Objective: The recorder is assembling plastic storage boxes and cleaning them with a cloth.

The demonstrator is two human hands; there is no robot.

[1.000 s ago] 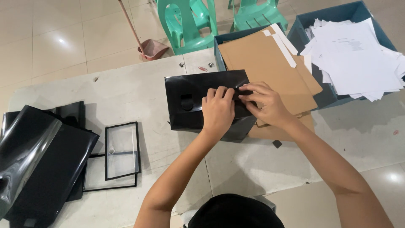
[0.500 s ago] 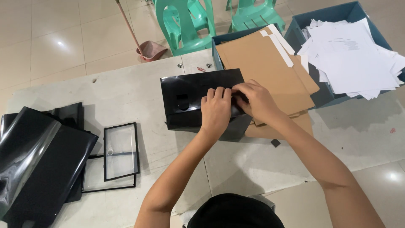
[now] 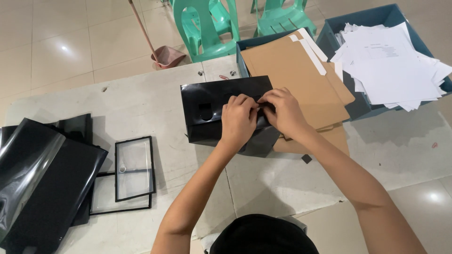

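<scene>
Nearest, at the bottom edge of the view, sits the dark top of the person's head [image 3: 263,235], and from there both bare forearms stretch out over the pale, scuffed surface [image 3: 141,99]. Toward the surface's left edge lies a stack of glossy black plastic sheets [image 3: 42,183], and just beside it two black-rimmed clear frames [image 3: 134,167] overlap, one upright on top of one lying crosswise. A small black scrap [image 3: 306,159] rests on the surface under the right forearm. Further out, about midway along the surface, the left hand [image 3: 238,120] and right hand [image 3: 282,110] meet knuckle to knuckle on a shiny black folded sheet [image 3: 212,101] with a round and a square cutout in its face; the left hand's fingers curl down over the sheet's top fold and pinch it, while the right hand's fingers close on the same fold just beside them, thumb tucked under. The sheet's right end overlaps a pile of brown folders [image 3: 292,75] that spills out of a blue bin [image 3: 245,44] at the far edge. Beside that, at the far right corner, a second blue bin [image 3: 376,16] holds loose white papers [image 3: 391,66]. Beyond the surface, on the tiled floor [image 3: 56,28], stand two green plastic chairs [image 3: 207,23] and a reddish dustpan [image 3: 167,55] with its long handle.
</scene>
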